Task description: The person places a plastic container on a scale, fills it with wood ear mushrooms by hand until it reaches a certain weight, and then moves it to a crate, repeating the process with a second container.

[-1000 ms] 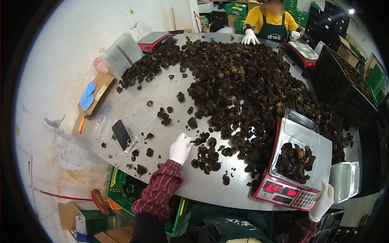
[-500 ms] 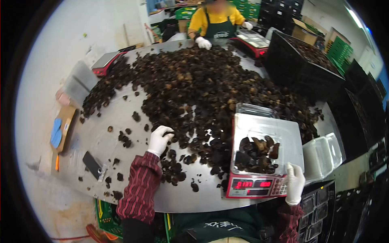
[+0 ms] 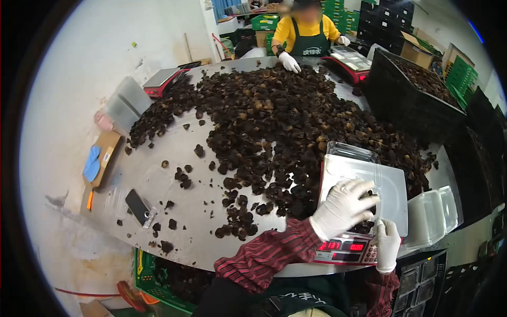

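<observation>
A red and silver digital scale (image 3: 396, 208) stands at the table's front right, its red digits partly covered by my left wrist. On it sits a clear plastic box (image 3: 346, 169) holding dark wood ear mushrooms (image 3: 363, 227), mostly hidden from view. My left hand (image 3: 346, 207), in a white glove, reaches across over the box, fingers apart and bent down toward the mushrooms. At the box's front right corner, my gloved right hand (image 3: 387, 245) pinches the rim. A large heap of wood ear mushrooms (image 3: 264, 111) spreads over the metal table (image 3: 174, 222).
Clear plastic boxes (image 3: 425, 219) stand right of the scale. A phone (image 3: 138, 207) lies at the left among loose pieces. Across the table, a person (image 3: 309, 34) rests a gloved hand by the heap, near another scale (image 3: 348, 59). A black crate (image 3: 406, 98) stands at right.
My left hand has moved right, from the heap's near edge to over the box on the scale. My right hand stays at the box's corner. The whole view has shifted slightly.
</observation>
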Demonstrator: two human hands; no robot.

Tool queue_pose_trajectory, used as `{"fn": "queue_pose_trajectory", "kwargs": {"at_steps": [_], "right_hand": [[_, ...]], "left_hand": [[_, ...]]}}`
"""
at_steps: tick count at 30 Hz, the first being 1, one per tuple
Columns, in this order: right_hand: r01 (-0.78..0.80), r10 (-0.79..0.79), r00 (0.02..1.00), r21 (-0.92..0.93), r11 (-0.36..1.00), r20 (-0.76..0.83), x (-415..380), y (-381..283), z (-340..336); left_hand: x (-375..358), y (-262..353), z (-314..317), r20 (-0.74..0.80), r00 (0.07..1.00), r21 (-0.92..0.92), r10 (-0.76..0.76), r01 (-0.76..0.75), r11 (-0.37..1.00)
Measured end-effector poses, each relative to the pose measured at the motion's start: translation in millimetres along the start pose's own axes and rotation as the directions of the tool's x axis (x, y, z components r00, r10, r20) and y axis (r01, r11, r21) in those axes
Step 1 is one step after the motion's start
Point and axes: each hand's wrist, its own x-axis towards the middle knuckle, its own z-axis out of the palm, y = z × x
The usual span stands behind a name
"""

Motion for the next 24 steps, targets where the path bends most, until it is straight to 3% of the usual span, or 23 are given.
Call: {"fn": "queue_pose_trajectory", "kwargs": {"at_steps": [2,4,5,7,9,10,12,14,15,17,18,20,22,24], "right_hand": [[-0.043,0.043,0.999,-0.012,0.999,-0.006,0,-5,-1],[-0.044,0.044,0.999,0.033,0.998,-0.019,2,0,-2],[-0.044,0.047,0.998,0.077,0.996,-0.04,3,2,-2],[-0.047,0.051,0.996,0.073,0.996,-0.066,3,3,-4],[-0.097,0.102,0.99,0.058,0.994,-0.095,2,-6,-6],[-0.009,0.013,0.995,0.039,0.999,-0.101,6,9,-9],[-0.017,0.019,0.995,0.017,1.0,-0.098,5,5,-9],[-0.047,0.052,0.993,0.048,0.998,-0.105,3,2,-9],[-0.048,0.053,0.993,0.05,0.998,-0.106,2,2,-9],[-0.036,0.041,0.994,0.054,0.998,-0.102,4,6,-9],[-0.01,0.014,0.994,0.04,0.999,-0.111,5,11,-8],[-0.051,0.06,0.994,0.103,0.993,-0.087,1,3,-7],[-0.054,0.064,0.995,0.116,0.992,-0.082,0,0,-8],[-0.058,0.068,0.995,0.13,0.99,-0.072,-2,3,-10]], "left_hand": [[-6,-20,-31,0.025,0.992,0.004,-0.124,0.124,0.992],[-40,-66,-54,-0.116,0.984,0.329,-0.135,0.166,0.93],[-60,-89,-72,-0.093,0.947,0.334,-0.307,0.32,0.886],[-114,-139,-100,-0.22,0.803,0.449,-0.554,0.588,0.673],[-186,-192,-120,-0.341,0.761,0.512,-0.552,0.643,0.57],[-208,-200,-133,-0.291,0.69,0.486,-0.662,0.703,0.519],[-236,-214,-141,-0.329,0.604,0.23,-0.726,0.797,0.559],[-230,-207,-145,-0.274,0.546,0.19,-0.792,0.838,0.512],[-214,-195,-141,-0.261,0.554,0.185,-0.791,0.833,0.522],[-166,-159,-127,-0.244,0.579,-0.109,-0.778,0.781,0.615],[-145,-144,-115,-0.236,0.672,-0.143,-0.702,0.691,0.709],[-87,-89,-100,-0.154,0.689,-0.291,-0.708,0.653,0.699],[-52,-55,-74,-0.15,0.827,-0.32,-0.542,0.478,0.818],[-33,-40,-49,0.005,0.922,-0.28,-0.388,0.374,0.884]]}}
